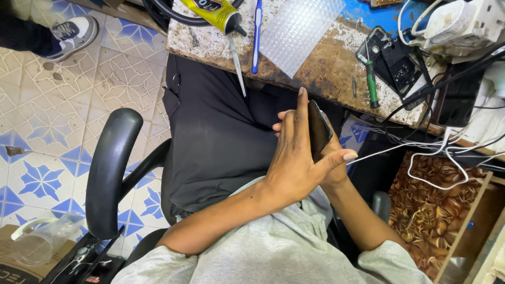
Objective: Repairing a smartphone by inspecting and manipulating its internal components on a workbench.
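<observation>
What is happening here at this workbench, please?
A seated person presses a dark, flat rectangular phone between both palms above the lap. The left hand lies flat over it, fingers straight; the right hand is mostly hidden behind it. On the worn wooden workbench lie a yellow glue tube, a blue toothbrush, a sheet of clear bubble wrap and a green-handled screwdriver.
</observation>
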